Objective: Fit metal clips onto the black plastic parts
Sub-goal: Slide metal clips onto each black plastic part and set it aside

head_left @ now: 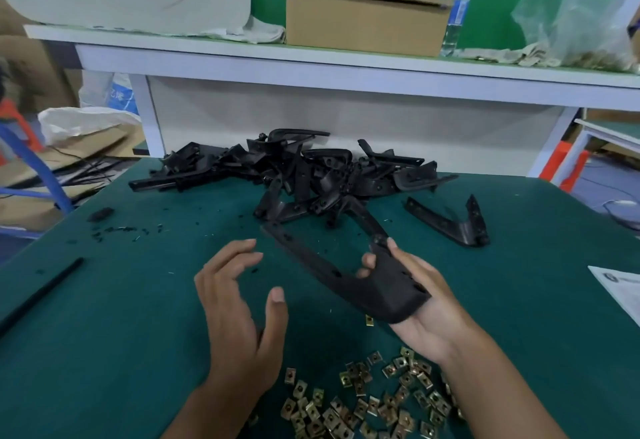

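Metal clips (374, 400) lie nearest on the table (104, 334), the parts pile (294, 172) behind them.

Two bare forearms came in from the near edge. Left hand (239, 303) bare, no glove, ring or watch; short, plain nails showed on thumb and fingers. Right hand (420, 303) likewise bare, wrist uncovered. No sleeve reached either forearm as far as the view went. No markings visible.
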`<move>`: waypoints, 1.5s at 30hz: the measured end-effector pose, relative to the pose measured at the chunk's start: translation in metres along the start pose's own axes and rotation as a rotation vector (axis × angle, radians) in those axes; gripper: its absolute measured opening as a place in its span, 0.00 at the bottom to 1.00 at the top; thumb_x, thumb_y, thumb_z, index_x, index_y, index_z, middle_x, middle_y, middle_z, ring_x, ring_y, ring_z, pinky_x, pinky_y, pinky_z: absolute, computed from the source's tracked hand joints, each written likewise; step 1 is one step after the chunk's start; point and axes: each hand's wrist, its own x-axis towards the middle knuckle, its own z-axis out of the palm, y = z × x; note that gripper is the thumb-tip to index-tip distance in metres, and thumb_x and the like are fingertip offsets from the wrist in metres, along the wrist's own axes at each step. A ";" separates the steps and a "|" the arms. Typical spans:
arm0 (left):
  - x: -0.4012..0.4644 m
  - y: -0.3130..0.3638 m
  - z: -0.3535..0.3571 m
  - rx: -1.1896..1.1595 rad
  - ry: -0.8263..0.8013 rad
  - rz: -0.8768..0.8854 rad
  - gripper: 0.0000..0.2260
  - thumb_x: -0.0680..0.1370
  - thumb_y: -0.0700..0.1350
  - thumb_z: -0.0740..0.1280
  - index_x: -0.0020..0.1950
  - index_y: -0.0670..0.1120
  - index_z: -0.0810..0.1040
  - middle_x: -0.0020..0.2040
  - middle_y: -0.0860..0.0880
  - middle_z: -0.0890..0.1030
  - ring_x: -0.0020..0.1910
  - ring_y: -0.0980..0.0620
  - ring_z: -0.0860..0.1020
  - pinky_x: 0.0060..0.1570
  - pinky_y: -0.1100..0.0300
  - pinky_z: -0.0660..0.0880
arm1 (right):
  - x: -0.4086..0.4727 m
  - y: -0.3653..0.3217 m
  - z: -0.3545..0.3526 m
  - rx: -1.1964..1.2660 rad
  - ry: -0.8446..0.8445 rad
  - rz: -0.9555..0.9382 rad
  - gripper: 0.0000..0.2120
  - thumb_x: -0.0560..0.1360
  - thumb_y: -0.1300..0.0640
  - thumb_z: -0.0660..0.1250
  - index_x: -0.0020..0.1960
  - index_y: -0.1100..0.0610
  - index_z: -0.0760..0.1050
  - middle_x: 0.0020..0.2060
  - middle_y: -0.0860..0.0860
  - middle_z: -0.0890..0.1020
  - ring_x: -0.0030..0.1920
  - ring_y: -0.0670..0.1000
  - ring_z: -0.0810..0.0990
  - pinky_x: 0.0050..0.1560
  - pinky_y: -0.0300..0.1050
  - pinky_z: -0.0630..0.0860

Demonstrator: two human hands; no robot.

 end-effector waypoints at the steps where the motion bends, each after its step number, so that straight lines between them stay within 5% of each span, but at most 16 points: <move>1: -0.001 0.001 -0.001 0.018 -0.002 0.040 0.14 0.81 0.52 0.59 0.65 0.52 0.67 0.67 0.53 0.70 0.68 0.52 0.68 0.68 0.61 0.60 | -0.001 -0.001 -0.001 0.034 -0.050 0.055 0.12 0.80 0.55 0.66 0.60 0.58 0.68 0.41 0.58 0.80 0.42 0.57 0.80 0.43 0.50 0.80; 4: -0.004 0.001 0.000 -0.193 -0.102 -0.037 0.13 0.83 0.52 0.56 0.62 0.52 0.76 0.63 0.50 0.79 0.64 0.48 0.76 0.62 0.54 0.70 | -0.004 -0.001 0.001 0.032 -0.144 0.192 0.12 0.81 0.57 0.66 0.60 0.58 0.65 0.40 0.57 0.79 0.39 0.56 0.79 0.43 0.47 0.79; 8: 0.005 0.007 0.007 -0.779 -0.181 -0.699 0.19 0.84 0.47 0.56 0.39 0.48 0.83 0.38 0.39 0.83 0.35 0.44 0.82 0.36 0.53 0.78 | -0.010 -0.001 0.007 -0.121 -0.214 0.289 0.11 0.81 0.56 0.66 0.57 0.60 0.68 0.38 0.56 0.79 0.35 0.52 0.78 0.36 0.43 0.77; 11: 0.015 0.011 0.007 -0.981 -0.465 -0.980 0.12 0.72 0.49 0.73 0.41 0.40 0.80 0.35 0.36 0.81 0.28 0.43 0.80 0.24 0.57 0.75 | -0.016 0.001 0.015 -0.534 -0.258 0.216 0.10 0.81 0.51 0.66 0.46 0.56 0.80 0.38 0.51 0.81 0.34 0.47 0.79 0.35 0.37 0.75; 15: 0.015 0.016 0.003 -1.066 -0.842 -1.090 0.50 0.56 0.55 0.86 0.66 0.30 0.69 0.56 0.33 0.75 0.51 0.38 0.75 0.43 0.50 0.74 | -0.018 0.005 0.027 -0.875 -0.193 0.116 0.13 0.83 0.48 0.62 0.44 0.48 0.82 0.38 0.45 0.83 0.38 0.42 0.81 0.39 0.34 0.74; 17: 0.017 0.017 -0.003 -1.084 -1.013 -1.042 0.51 0.59 0.50 0.86 0.71 0.30 0.64 0.58 0.33 0.74 0.50 0.39 0.78 0.45 0.51 0.78 | -0.016 0.010 0.027 -1.022 -0.156 0.005 0.12 0.83 0.47 0.62 0.44 0.47 0.81 0.38 0.43 0.82 0.39 0.42 0.79 0.41 0.34 0.73; 19: 0.022 0.020 -0.008 -1.025 -1.132 -0.935 0.36 0.65 0.44 0.83 0.67 0.36 0.72 0.52 0.35 0.78 0.45 0.43 0.79 0.44 0.56 0.77 | -0.013 0.012 0.025 -1.077 -0.133 -0.117 0.12 0.84 0.49 0.61 0.45 0.48 0.79 0.35 0.42 0.80 0.36 0.41 0.76 0.40 0.32 0.72; 22: 0.023 0.014 -0.011 -0.921 -1.066 -0.897 0.18 0.66 0.39 0.78 0.55 0.45 0.85 0.47 0.34 0.73 0.45 0.39 0.71 0.41 0.55 0.67 | -0.008 0.002 0.012 -1.128 0.021 -0.237 0.10 0.84 0.50 0.61 0.48 0.48 0.79 0.39 0.42 0.83 0.36 0.40 0.76 0.40 0.36 0.72; 26: 0.031 0.000 -0.017 -0.907 -0.794 -0.935 0.18 0.65 0.37 0.79 0.53 0.42 0.83 0.36 0.42 0.78 0.34 0.48 0.78 0.35 0.61 0.75 | -0.006 -0.001 -0.015 -1.505 0.136 -0.245 0.02 0.80 0.47 0.67 0.52 0.43 0.78 0.45 0.42 0.80 0.45 0.45 0.78 0.44 0.42 0.75; 29: 0.043 -0.009 -0.027 -0.911 -0.567 -0.892 0.22 0.63 0.44 0.84 0.54 0.44 0.82 0.34 0.47 0.76 0.29 0.54 0.74 0.32 0.63 0.72 | -0.009 0.007 -0.030 -1.746 0.038 -0.102 0.14 0.77 0.46 0.72 0.62 0.41 0.76 0.51 0.39 0.75 0.50 0.40 0.74 0.48 0.35 0.70; 34: 0.048 -0.016 -0.035 -1.025 -0.305 -0.821 0.13 0.72 0.34 0.67 0.50 0.49 0.82 0.32 0.51 0.77 0.33 0.56 0.79 0.42 0.65 0.80 | -0.008 0.012 -0.036 -1.804 0.042 -0.138 0.04 0.80 0.51 0.70 0.54 0.45 0.79 0.48 0.40 0.77 0.48 0.39 0.75 0.44 0.32 0.71; 40: 0.042 0.002 -0.028 -0.888 -0.352 -0.708 0.10 0.72 0.40 0.72 0.51 0.53 0.82 0.51 0.44 0.84 0.49 0.48 0.82 0.50 0.55 0.81 | -0.007 0.009 -0.031 -1.356 0.129 -0.283 0.07 0.83 0.59 0.64 0.51 0.49 0.78 0.42 0.46 0.84 0.44 0.41 0.84 0.39 0.36 0.77; 45: 0.031 0.015 -0.020 -0.287 -0.397 -0.319 0.20 0.78 0.38 0.70 0.51 0.66 0.73 0.49 0.62 0.80 0.45 0.57 0.81 0.40 0.60 0.79 | -0.005 0.010 -0.024 -0.751 0.115 -0.220 0.07 0.82 0.61 0.66 0.58 0.57 0.78 0.47 0.49 0.86 0.50 0.52 0.87 0.39 0.39 0.79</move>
